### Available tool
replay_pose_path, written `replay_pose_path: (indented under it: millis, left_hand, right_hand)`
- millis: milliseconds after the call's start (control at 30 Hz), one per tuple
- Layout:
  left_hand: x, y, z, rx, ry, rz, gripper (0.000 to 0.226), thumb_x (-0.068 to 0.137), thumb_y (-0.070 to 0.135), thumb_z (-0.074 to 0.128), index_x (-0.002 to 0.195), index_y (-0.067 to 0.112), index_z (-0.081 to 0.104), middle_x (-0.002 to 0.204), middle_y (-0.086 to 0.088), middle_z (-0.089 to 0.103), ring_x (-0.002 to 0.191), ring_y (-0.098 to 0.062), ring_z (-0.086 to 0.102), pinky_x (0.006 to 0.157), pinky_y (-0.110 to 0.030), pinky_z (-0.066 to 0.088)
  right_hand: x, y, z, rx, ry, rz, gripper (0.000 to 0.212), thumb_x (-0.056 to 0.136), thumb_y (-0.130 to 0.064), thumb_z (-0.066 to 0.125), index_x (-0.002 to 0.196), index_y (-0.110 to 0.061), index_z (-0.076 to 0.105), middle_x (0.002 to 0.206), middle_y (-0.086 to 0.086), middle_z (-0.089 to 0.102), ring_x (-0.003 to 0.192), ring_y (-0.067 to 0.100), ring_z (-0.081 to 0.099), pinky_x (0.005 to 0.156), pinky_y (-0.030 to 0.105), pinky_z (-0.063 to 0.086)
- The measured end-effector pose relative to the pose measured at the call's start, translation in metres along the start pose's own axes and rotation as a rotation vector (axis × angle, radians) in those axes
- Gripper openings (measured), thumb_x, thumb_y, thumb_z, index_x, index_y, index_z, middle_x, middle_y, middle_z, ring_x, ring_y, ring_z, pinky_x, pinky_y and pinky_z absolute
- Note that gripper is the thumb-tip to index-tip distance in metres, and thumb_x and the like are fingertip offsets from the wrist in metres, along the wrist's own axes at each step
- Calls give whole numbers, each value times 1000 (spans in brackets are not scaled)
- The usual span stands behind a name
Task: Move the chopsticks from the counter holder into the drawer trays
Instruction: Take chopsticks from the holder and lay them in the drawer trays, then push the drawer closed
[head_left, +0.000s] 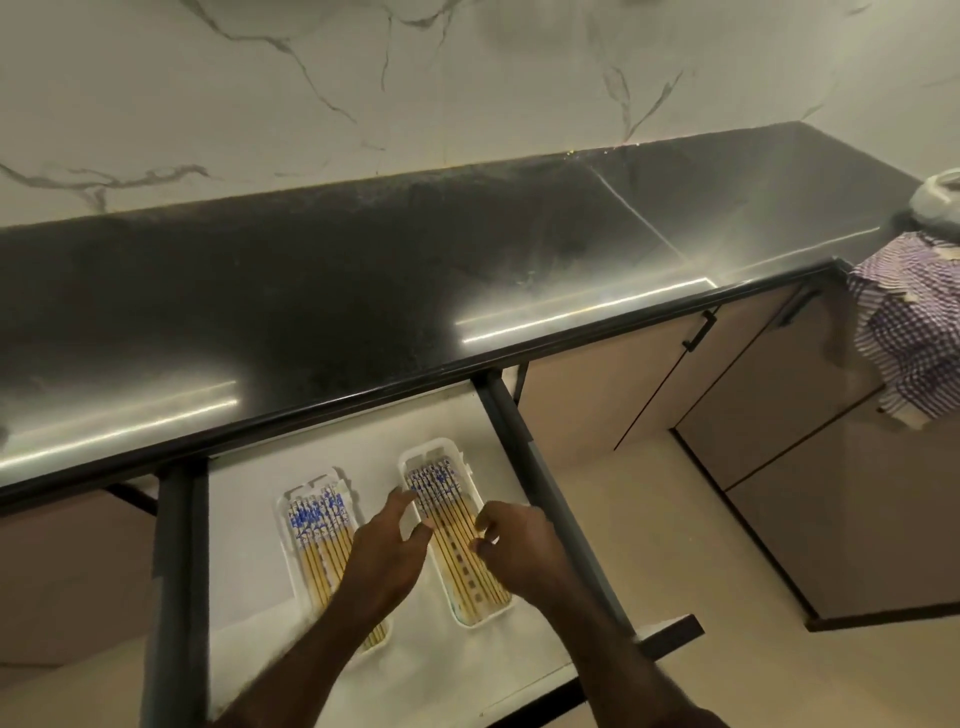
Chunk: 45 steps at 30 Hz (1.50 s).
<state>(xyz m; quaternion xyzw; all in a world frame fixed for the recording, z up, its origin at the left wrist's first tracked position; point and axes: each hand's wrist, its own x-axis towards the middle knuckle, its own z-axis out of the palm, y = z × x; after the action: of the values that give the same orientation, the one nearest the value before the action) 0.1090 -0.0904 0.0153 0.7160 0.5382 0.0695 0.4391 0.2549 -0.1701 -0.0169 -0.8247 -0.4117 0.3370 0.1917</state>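
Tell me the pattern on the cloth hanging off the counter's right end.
Purple-and-white checks on the hanging cloth, clearest in the head view.

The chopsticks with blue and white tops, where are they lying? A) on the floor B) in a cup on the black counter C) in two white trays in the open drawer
C: the yellow chopsticks with blue and white tops lie in two white plastic trays inside the open white drawer, with both hands over them.
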Motion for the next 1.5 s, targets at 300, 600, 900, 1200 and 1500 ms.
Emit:
replay_pose_path:
  millis: [300, 600, 900, 1200, 1500]
  left_hand:
    - [-37, -20, -51, -56, 70, 14, 50, 96, 22, 56, 143, 24, 41, 157, -5, 33, 139, -33, 38, 111, -52, 36]
    - [-92, -18, -67, -151, 202, -31, 51, 97, 25, 54, 146, 20, 38, 142, -10, 53, 122, -32, 57, 101, -48, 48]
    - [-151, -14, -41, -109, 320, 25, 56, 95, 25, 57, 147, 23, 37, 157, 2, 32, 138, -26, 42, 112, -41, 38]
    - [-177, -29, -37, -16, 416, 41, 59, 94, 28, 58, 148, 27, 33, 161, 6, 20, 145, -21, 29, 115, -40, 26]
    - [-171, -46, -62, 163, 428, 100, 65, 94, 39, 56, 150, 30, 25, 163, 9, 8, 150, -19, 13, 117, -43, 19]
  right_hand:
    - [-29, -67, -7, 10, 150, -182, 30, 87, -32, 70, 115, -21, 69, 118, -1, 71, 95, 17, 71, 84, 34, 60]
    - [-58, -84, -6, -48, 102, -354, 24, 87, -36, 70, 107, -24, 69, 106, -5, 73, 83, 4, 61, 73, 20, 50]
    - [-98, -62, -11, -79, 76, -465, 24, 87, -36, 69, 106, -22, 68, 103, -7, 72, 80, 1, 56, 61, 8, 36]
    - [-120, -58, -6, -78, 79, -495, 24, 88, -34, 69, 110, -25, 67, 110, -7, 71, 83, 2, 55, 75, 21, 42]
    - [-132, -79, -16, -164, 150, -530, 28, 92, -34, 65, 117, -25, 64, 119, -6, 67, 104, 13, 63, 92, 33, 52]
